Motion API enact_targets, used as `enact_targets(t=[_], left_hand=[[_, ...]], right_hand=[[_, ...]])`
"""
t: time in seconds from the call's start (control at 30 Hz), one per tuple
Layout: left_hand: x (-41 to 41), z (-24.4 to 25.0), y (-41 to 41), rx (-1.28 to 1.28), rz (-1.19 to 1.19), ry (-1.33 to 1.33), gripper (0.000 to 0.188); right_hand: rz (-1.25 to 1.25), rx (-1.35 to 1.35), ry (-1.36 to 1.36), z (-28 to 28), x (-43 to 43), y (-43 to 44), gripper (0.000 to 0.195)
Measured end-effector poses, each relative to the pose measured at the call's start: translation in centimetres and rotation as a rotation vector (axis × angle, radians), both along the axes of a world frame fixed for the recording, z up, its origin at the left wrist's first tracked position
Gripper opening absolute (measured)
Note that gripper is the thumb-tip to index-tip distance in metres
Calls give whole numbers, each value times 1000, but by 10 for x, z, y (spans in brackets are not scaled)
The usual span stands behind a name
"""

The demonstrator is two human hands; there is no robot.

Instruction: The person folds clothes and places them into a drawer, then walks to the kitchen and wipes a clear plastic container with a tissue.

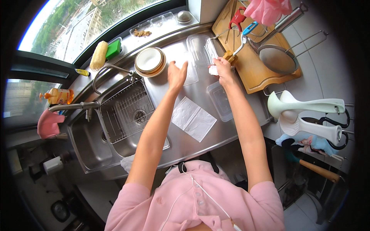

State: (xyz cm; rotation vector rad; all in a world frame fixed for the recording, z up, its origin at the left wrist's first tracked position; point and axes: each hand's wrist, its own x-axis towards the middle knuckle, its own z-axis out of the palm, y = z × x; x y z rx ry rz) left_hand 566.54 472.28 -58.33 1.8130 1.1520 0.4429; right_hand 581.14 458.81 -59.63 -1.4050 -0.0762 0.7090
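Observation:
My right hand (pixel 224 70) grips a crumpled white tissue (pixel 213 70) beside a clear plastic container (pixel 199 47) on the steel counter. My left hand (pixel 177 75) is raised over the counter with its fingers apart, holding nothing, to the right of a stack of bowls and plates (pixel 149 59). Nearer me lies a creased white paper sheet (pixel 194 119), flat on the steel. A clear plastic lid (pixel 219 98) lies partly behind my right forearm. Another clear, flat plastic piece (pixel 191 76) rests between my hands; its full shape is hard to make out.
A double steel sink (pixel 94 150) with a wire rack (pixel 124 115) and a faucet (pixel 78 106) is at left. A loofah (pixel 99 56) and green sponge (pixel 113 49) sit by the window. Wooden boards (pixel 251 66), a strainer (pixel 277 59) and ladles (pixel 309 105) occupy the right.

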Motion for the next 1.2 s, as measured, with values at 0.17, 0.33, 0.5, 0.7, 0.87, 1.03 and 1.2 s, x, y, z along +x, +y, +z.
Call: enact_targets(t=[0.17, 0.33, 0.5, 0.7, 0.87, 1.03, 1.2], left_hand=[[-47, -23, 4, 223, -19, 295, 45], [-51, -36, 14, 146, 36, 318, 27], [-66, -35, 20, -14, 22, 291, 25], [-83, -25, 3, -315, 35, -10, 16], [-104, -14, -29, -692, 168, -462, 35], [-150, 28, -61, -759, 121, -560, 49], [-204, 91, -90, -601, 63, -758, 43]], right_hand=[[-39, -115, -78, -32, 19, 25, 19], [25, -194, -106, -37, 40, 34, 29], [97, -192, -75, -35, 39, 31, 38], [111, -363, -574, 5, -20, -26, 37], [163, -364, -531, 44, -88, -90, 31], [1, 17, -29, 64, -134, -122, 19], [162, 75, -35, 100, -166, -127, 22]])
